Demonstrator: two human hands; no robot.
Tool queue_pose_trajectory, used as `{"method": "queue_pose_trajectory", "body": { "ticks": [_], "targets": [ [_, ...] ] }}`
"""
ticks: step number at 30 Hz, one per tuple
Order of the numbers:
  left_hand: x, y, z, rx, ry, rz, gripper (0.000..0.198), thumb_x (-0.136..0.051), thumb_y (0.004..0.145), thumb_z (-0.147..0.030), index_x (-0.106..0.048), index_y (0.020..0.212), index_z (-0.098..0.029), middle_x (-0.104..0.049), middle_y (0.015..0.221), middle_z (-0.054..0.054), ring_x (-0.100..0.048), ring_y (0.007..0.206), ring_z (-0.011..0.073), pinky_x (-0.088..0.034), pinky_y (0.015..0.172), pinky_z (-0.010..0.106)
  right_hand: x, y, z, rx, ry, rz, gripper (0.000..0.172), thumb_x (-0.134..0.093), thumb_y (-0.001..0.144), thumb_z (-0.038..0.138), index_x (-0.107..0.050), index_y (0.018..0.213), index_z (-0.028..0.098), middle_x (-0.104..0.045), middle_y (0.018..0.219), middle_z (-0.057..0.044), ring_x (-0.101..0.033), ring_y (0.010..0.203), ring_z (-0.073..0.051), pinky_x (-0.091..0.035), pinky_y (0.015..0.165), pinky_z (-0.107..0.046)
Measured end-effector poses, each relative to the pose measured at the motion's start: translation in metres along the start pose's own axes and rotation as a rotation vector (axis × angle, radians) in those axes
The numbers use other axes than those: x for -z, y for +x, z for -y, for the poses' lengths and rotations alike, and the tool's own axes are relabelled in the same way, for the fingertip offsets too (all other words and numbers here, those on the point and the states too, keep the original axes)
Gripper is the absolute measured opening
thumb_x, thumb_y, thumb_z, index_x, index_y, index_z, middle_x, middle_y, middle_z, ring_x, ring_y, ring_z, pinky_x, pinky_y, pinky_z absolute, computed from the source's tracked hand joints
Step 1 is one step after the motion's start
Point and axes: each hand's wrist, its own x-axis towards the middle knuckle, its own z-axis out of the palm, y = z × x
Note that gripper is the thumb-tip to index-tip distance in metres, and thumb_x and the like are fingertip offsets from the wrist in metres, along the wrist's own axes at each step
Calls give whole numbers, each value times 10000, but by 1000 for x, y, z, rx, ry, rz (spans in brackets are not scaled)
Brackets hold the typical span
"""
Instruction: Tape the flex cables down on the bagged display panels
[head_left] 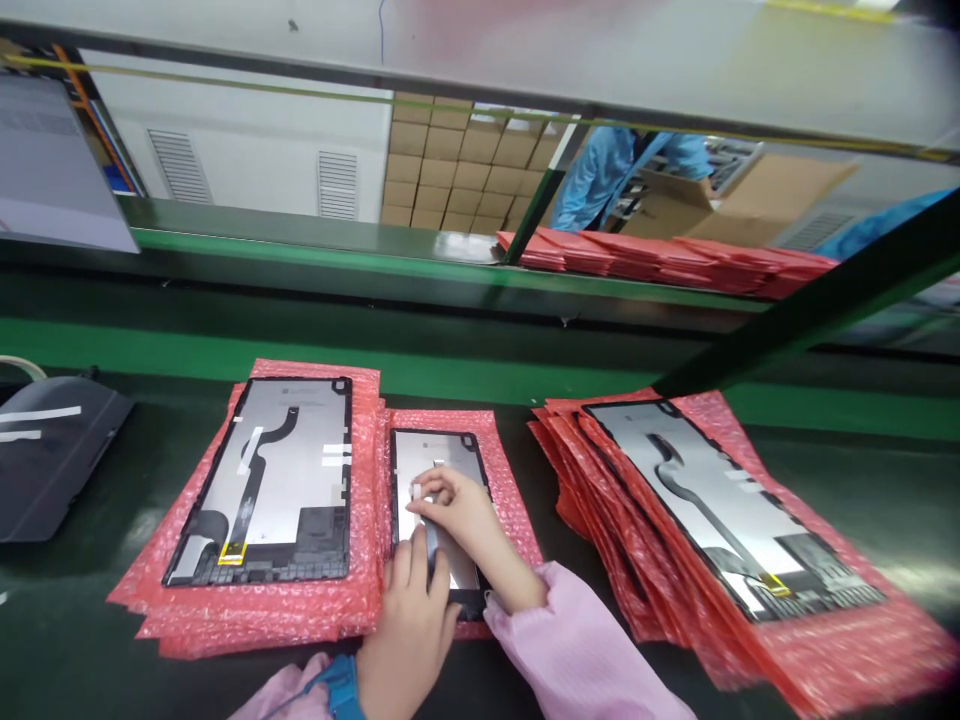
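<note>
- Head view, step: you had both hands on the middle panel [439, 520], which lay face down on a pink bubble sheet [510, 490] on the dark bench [90, 620], between the left stack [262, 500] and the right stack [720, 520].
- Left hand [409, 625]: it lay flat over the panel's near end, fingers together and extended, pressing down rather than clamped on anything. Judged right for the step: it pinned the panel so it could not slide on the sheet.
- Right hand [461, 510]: fingertips were pinched together on a small pale tab or tape piece near the panel's centre; whether they actually gripped it, I cannot tell, as the fingers hid the contact.
- Advice: you would have done well to keep the pressing hand off the flex strip and work the fingertips low and flat, since a lifted corner could crease a thin ribbon.
- Panel look: thin rectangle, dark frame, dull silver back, mostly covered by your hands; a white tape patch showed at its left edge.
- Left stack: a like panel on top, showing a dark curved flex, white tapes and a yellow-edged tab at its near corner.
- Right stack: fanned pink sheets, another panel on top, blurred.
- Beyond the green rail [450, 375]: more pink sheets, cartons, and a person in a blue sleeve [600, 175].
</note>
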Motion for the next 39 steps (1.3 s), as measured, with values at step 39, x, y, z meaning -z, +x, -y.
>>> {"method": "queue_pose_trajectory", "body": {
  "ticks": [39],
  "targets": [
    [11, 127, -130, 116, -1720, 988, 214, -464, 871, -331, -574, 841, -149, -712, 831, 75, -595, 655, 104, -423, 636, 223, 236, -194, 24, 597, -1108, -564, 238, -490, 957, 390, -616, 816, 247, -712, 840, -36, -653, 766, -219, -462, 714, -367]
  ]
}}
